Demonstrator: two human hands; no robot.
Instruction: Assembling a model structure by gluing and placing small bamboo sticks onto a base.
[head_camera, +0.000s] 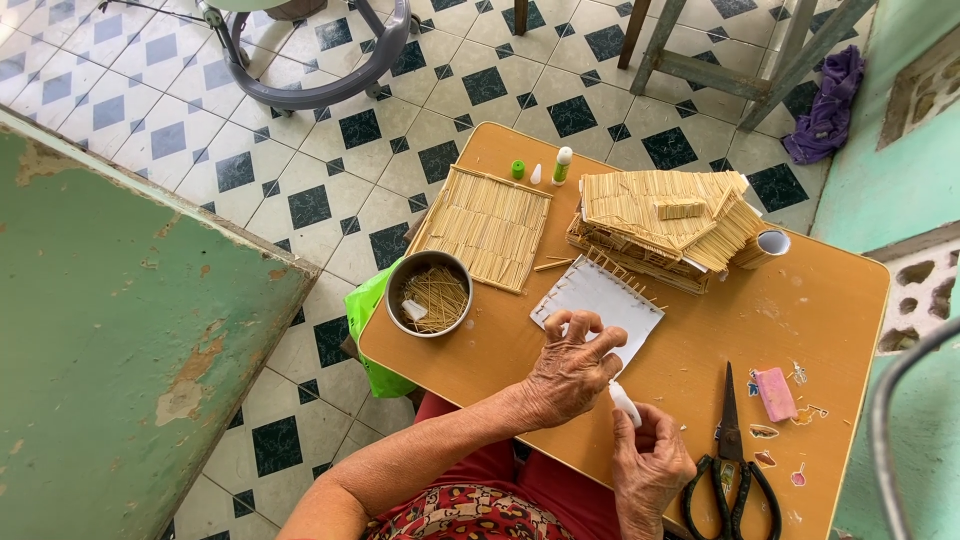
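My left hand (572, 368) hovers over a white card (598, 305) edged with thin sticks, its fingers pinched on something very small that I cannot make out. My right hand (652, 464) holds a small white glue tube (626, 402), nozzle pointing up toward the left fingers. Beyond the card stands a model house (660, 225) made of thin sticks. A flat panel of sticks (484, 226) lies to its left. A round metal tin (429, 293) holds loose sticks.
Black scissors (732, 468) and a pink eraser-like block (775, 392) lie at the right of the small wooden table (800, 300). A green cap (518, 169) and a glue bottle (562, 165) stand at the far edge. A green board (110, 320) is on the left.
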